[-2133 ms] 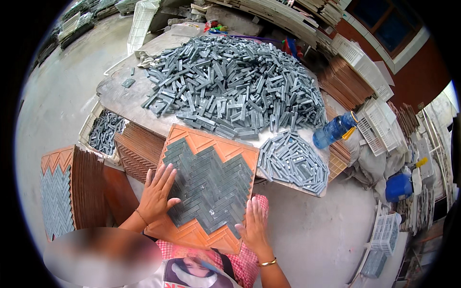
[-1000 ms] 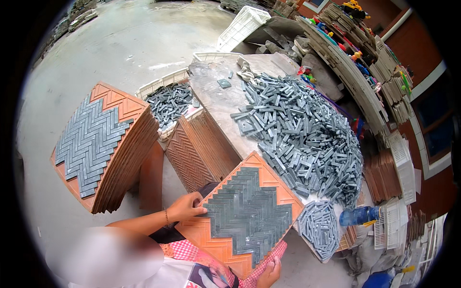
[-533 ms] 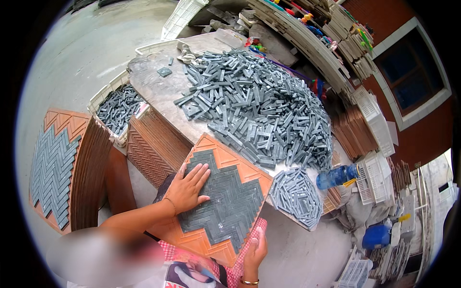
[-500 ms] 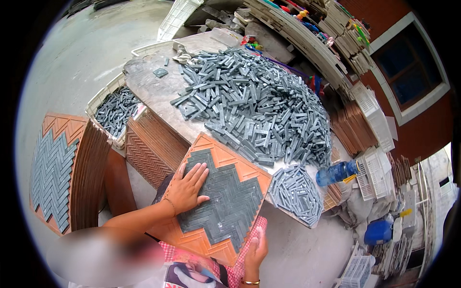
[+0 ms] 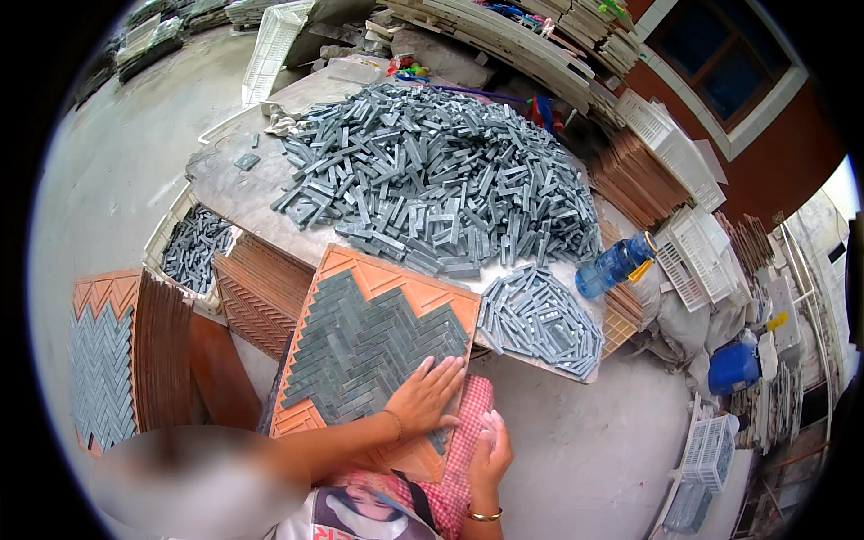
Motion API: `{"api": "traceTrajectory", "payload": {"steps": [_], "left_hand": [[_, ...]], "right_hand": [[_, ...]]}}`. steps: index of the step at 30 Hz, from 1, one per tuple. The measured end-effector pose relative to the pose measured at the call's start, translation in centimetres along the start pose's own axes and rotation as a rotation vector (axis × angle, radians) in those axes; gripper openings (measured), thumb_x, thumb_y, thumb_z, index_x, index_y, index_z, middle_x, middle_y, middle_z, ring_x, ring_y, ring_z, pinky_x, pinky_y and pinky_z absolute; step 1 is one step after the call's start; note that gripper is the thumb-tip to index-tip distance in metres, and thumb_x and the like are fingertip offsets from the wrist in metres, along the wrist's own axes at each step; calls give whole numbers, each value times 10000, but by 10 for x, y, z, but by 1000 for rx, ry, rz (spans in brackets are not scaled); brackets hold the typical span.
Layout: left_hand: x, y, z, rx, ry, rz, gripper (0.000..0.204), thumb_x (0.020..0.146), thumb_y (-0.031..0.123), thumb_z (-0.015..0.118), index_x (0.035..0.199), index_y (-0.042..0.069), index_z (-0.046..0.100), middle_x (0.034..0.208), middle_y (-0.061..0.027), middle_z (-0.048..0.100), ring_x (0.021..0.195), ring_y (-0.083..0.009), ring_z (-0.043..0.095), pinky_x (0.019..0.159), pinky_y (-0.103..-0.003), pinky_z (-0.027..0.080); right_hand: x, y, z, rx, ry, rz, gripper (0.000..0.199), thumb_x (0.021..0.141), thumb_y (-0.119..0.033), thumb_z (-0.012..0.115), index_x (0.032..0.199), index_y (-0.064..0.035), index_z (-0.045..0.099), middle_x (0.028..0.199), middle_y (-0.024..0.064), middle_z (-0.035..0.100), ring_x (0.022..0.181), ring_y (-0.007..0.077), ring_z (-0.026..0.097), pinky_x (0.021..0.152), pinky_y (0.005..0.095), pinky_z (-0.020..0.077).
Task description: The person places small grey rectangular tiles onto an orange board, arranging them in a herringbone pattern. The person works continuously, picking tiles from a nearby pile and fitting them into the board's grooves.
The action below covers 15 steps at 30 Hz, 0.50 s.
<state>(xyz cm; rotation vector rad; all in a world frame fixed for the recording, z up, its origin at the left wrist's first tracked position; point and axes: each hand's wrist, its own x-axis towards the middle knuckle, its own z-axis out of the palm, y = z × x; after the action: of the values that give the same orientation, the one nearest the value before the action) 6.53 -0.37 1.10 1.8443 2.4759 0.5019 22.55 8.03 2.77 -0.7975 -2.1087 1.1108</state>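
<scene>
On my lap lies an orange moulded tray (image 5: 441, 292) in which dark green-grey stone strips (image 5: 351, 337) form a zigzag herringbone panel. My left hand (image 5: 430, 396) rests flat across the strips near the tray's lower right edge, fingers extended. Just off that edge, over pink checked cloth (image 5: 475, 400), is my right hand (image 5: 489, 454), its fingers loosely bent and apart with nothing seen in them. A big heap of loose stone strips (image 5: 441, 171) covers the table beyond the tray. To the tray's right, a smaller pile of strips (image 5: 540, 319) lies in a rough ring.
At left stands a tall stack of trays (image 5: 162, 360), topped by a filled panel (image 5: 103, 373). A white crate (image 5: 162, 238) of strips and more ribbed trays (image 5: 261, 283) are beside the table. A blue water bottle (image 5: 615, 265) lies at the right, near white crates (image 5: 697, 256).
My left hand has slid across the panel from its upper left to its lower right edge. My right hand has come away from the tray's edge. The view has shifted.
</scene>
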Motion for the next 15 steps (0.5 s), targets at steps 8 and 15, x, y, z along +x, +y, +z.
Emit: {"api": "traceTrajectory", "payload": {"steps": [8, 15], "left_hand": [[-50, 27, 14, -154, -153, 242, 860, 857, 557, 455, 1470, 19, 181, 1539, -125, 197, 1421, -242, 198, 1146, -452, 151], [-96, -85, -65, -408, 464, -175, 602, 886, 280, 577, 1399, 60, 350, 1444, -156, 367, 1355, -309, 328, 1108, -434, 276]], "right_hand": [[-12, 13, -17, 4, 75, 6, 340, 932, -115, 451, 1198, 80, 534, 1080, 193, 636, 939, 252, 642, 846, 343, 492], [-3, 3, -39, -58, 201, 144, 357, 954, -192, 471, 1180, 72, 552, 1084, 169, 633, 961, 241, 628, 875, 334, 478]]}}
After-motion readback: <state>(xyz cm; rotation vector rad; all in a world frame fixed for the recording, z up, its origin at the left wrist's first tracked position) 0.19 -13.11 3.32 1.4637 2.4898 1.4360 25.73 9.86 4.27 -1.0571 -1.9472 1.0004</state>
